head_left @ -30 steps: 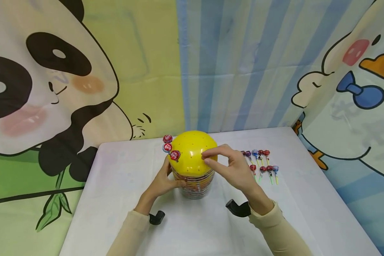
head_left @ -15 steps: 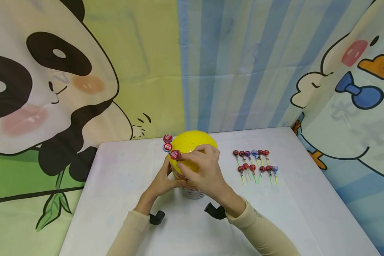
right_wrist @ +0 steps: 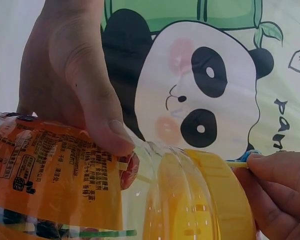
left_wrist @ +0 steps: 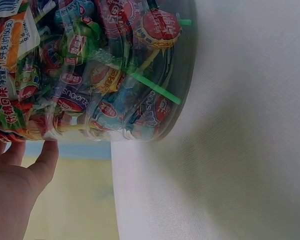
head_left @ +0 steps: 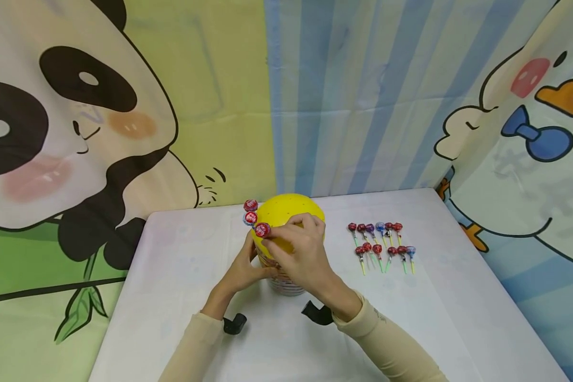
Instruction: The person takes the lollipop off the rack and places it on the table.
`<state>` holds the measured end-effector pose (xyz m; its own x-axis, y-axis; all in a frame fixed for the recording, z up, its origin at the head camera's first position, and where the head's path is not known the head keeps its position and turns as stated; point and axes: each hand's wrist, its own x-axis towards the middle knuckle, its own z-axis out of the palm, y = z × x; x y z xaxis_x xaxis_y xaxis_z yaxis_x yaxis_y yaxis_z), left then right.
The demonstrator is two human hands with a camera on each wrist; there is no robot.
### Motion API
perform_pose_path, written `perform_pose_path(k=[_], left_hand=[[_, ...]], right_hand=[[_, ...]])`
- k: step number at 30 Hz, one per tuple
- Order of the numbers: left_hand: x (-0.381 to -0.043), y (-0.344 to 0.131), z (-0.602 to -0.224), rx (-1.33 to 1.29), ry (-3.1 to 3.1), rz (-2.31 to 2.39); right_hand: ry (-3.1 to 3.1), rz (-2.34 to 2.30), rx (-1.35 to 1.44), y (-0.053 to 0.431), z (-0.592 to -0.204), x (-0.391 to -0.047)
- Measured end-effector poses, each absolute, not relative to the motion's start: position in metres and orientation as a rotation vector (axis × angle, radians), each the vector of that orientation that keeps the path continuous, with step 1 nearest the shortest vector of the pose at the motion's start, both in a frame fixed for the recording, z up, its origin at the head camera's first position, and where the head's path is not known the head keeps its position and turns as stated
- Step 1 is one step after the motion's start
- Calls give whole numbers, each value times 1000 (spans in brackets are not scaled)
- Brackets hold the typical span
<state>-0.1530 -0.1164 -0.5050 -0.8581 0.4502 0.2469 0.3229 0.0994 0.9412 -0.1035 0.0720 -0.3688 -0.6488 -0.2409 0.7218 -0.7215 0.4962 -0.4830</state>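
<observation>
1. Across the lower middle of the head view: white table (head_left: 181, 297), running from the backdrop to the bottom edge.
2. At the centre of that view, standing upright on the table: clear jar (head_left: 286, 281) packed with wrapped lollipops, orange label round its side, domed yellow lid (head_left: 286, 212) on top dotted with small holes. In the left wrist view the jar fills the upper left, its bottom end turned toward the right of the frame.
3. Just left of the jar in the head view: left hand (head_left: 241, 273), fingers curled against the jar's side, grasping it. In the right wrist view, upper left, thumb pressed onto the orange label (right_wrist: 55, 170).
4. Over the front of the lid, centre of the head view: right hand (head_left: 301, 260), fingers bent, tips at the lid's left edge. In the right wrist view, far right, fingertips (right_wrist: 270, 170) pinching a thin pale stick (right_wrist: 236, 164) at the lid's rim; sweet at its end not visible there.
5. On the upper left of the lid: three red lollipops (head_left: 251, 218) stuck in a short slanting row, the lowest touching the right hand's fingertips.
6. Right of centre, well apart from the jar: loose lollipops (head_left: 382, 246) lying in two rows on the table, heads toward the backdrop, green and yellow sticks toward the near edge.
</observation>
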Motion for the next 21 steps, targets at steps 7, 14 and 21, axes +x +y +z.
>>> perform_pose_path(k=[7, 14, 21], left_hand=[[-153, -117, -504, 791, 2246, 1882], [-153, -118, -505, 755, 2232, 1882], [-153, -116, -503, 720, 2211, 1876]], right_hand=[[-2166, 1099, 778, 71, -369, -104], [-2129, 1317, 720, 73, -363, -103], [-2129, 1639, 710, 96, -357, -101]])
